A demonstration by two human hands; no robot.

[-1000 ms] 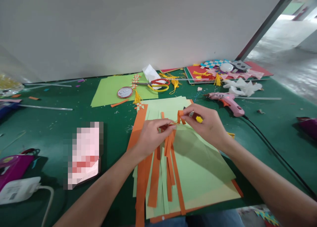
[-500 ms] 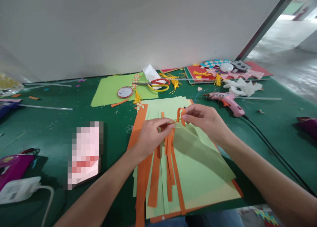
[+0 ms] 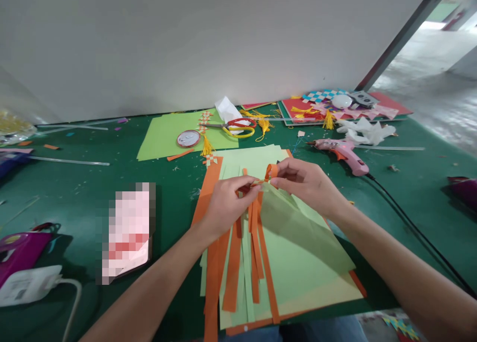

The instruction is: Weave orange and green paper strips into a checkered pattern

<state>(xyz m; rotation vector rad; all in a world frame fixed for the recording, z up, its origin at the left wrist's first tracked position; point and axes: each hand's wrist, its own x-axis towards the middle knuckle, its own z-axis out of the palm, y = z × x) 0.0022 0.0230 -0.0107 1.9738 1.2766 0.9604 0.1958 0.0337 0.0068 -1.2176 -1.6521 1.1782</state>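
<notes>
Both hands meet above a stack of pale green paper sheets (image 3: 305,262). My left hand (image 3: 233,203) pinches a small piece of folded orange and green paper strips between thumb and fingertips. An orange paper strip (image 3: 272,171) curls up from that piece in a loop, and the fingers of my right hand (image 3: 305,183) are closed on it. A green strip seems to run from the piece under the right hand. Below the left hand, several loose orange strips (image 3: 233,272) and narrow green ones lie lengthwise on the sheets. The fingertips partly hide the folds.
Scissors (image 3: 238,128), a round tin (image 3: 188,138) and a yellow tassel (image 3: 207,147) lie behind the stack. A pink glue gun (image 3: 345,154) with a black cord is at right. On the left are a phone (image 3: 128,232) and a white plug (image 3: 32,285).
My right hand has moved slightly left and down, closer to the left. The orange loop has become smaller and tilts over. My left hand has hardly moved.
</notes>
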